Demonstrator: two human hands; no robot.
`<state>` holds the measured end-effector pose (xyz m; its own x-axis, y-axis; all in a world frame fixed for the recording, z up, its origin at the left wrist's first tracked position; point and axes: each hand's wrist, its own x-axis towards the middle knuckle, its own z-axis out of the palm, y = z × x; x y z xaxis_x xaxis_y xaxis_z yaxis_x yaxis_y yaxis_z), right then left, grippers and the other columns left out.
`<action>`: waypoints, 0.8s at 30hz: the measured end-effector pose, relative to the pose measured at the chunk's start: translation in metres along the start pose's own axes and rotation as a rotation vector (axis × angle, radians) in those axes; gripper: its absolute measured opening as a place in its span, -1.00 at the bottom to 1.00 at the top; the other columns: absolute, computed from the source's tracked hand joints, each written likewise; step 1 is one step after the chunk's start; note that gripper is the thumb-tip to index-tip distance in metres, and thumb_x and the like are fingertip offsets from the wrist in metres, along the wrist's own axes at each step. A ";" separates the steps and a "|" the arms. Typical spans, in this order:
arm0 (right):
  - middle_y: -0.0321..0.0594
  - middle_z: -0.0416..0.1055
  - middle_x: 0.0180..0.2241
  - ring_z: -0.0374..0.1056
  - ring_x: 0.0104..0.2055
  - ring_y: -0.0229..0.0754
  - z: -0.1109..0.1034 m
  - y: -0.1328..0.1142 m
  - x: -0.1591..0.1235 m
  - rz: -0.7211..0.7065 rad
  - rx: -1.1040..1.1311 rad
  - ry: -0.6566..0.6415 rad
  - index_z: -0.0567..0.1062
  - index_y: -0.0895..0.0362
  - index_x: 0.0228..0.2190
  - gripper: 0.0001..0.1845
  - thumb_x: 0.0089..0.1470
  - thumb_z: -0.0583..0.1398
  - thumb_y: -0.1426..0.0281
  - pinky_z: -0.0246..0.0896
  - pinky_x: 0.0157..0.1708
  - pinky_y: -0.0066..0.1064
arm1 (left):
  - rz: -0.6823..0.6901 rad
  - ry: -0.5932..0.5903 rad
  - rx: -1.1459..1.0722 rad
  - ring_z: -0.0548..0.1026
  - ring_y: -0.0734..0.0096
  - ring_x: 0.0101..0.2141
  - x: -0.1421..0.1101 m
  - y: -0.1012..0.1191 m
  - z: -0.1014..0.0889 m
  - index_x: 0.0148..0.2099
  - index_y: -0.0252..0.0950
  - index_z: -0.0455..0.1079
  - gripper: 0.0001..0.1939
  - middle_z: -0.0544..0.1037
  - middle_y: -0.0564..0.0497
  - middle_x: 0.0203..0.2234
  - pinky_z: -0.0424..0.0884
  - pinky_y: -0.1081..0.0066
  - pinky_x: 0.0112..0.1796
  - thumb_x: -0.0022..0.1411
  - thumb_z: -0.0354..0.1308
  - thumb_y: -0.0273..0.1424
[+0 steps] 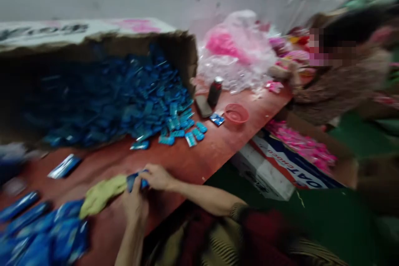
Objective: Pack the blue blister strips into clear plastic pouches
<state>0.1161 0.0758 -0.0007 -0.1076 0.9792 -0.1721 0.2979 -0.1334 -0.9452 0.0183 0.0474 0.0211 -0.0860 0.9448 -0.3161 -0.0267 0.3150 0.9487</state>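
Both my hands meet near the front edge of a red table (pixel 193 158). My left hand (pixel 134 204) and my right hand (pixel 158 176) are both closed on one small blue packet (pixel 134 180). A yellow-green cloth (pixel 99 194) lies just left of them. Behind, a big cardboard box (pixel 93 39) lies tipped on its side and spills a heap of small blue packets (pixel 146 104) onto the table. The picture is smeared by motion.
Longer blue packs (pixel 40 232) lie piled at the lower left. A dark bottle (pixel 214 91), a dark flat object (pixel 203 106) and a pink bowl (pixel 236 113) stand mid-table. Clear and pink plastic bags (pixel 237 54) lie behind. Another person (pixel 343 79) sits at the right, above a box of pink packets (pixel 299 145).
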 end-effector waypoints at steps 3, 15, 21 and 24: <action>-0.42 0.20 -0.57 0.19 -0.52 -0.35 0.000 0.005 -0.006 -0.032 0.029 -0.105 0.24 0.10 -0.55 -0.78 0.11 0.04 0.34 0.04 -0.57 -0.57 | -0.070 0.183 -0.240 0.36 0.54 -0.55 -0.001 -0.013 0.002 -0.44 -0.29 0.27 -0.88 0.38 0.10 -0.59 0.33 0.56 -0.51 -0.02 0.16 -0.38; -0.40 0.21 -0.58 0.11 -0.53 -0.35 0.010 0.017 -0.010 -0.025 0.311 -0.139 0.28 0.13 -0.55 -0.72 -0.03 0.11 0.17 0.06 -0.46 -0.49 | -0.089 0.201 -0.585 0.34 0.61 -0.63 -0.009 -0.027 -0.007 -0.41 -0.37 0.38 -0.73 0.45 0.11 -0.61 0.29 0.56 -0.58 -0.17 0.33 -0.36; -0.41 0.09 -0.65 0.04 -0.56 -0.36 0.003 0.017 -0.017 -0.163 0.006 -0.082 0.20 0.13 -0.66 -0.58 0.11 0.00 0.17 -0.06 -0.52 -0.49 | -0.203 0.057 -0.578 0.39 0.57 -0.62 -0.014 -0.026 -0.016 -0.39 -0.41 0.40 -0.75 0.47 0.05 -0.62 0.32 0.57 -0.58 -0.13 0.34 -0.39; -0.33 0.25 -0.57 0.18 -0.47 -0.31 -0.012 0.007 -0.009 -0.263 -0.199 -0.176 0.31 0.15 -0.60 -0.55 0.20 -0.08 0.19 0.03 -0.44 -0.48 | -0.288 0.047 -0.639 0.38 0.57 -0.64 -0.015 -0.027 -0.019 -0.44 -0.38 0.36 -0.83 0.39 0.09 -0.70 0.32 0.59 -0.60 -0.04 0.30 -0.42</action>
<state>0.1303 0.0677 -0.0024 -0.3610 0.9325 0.0081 0.4153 0.1685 -0.8940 0.0017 0.0234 0.0003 -0.0302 0.8221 -0.5685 -0.6336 0.4241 0.6470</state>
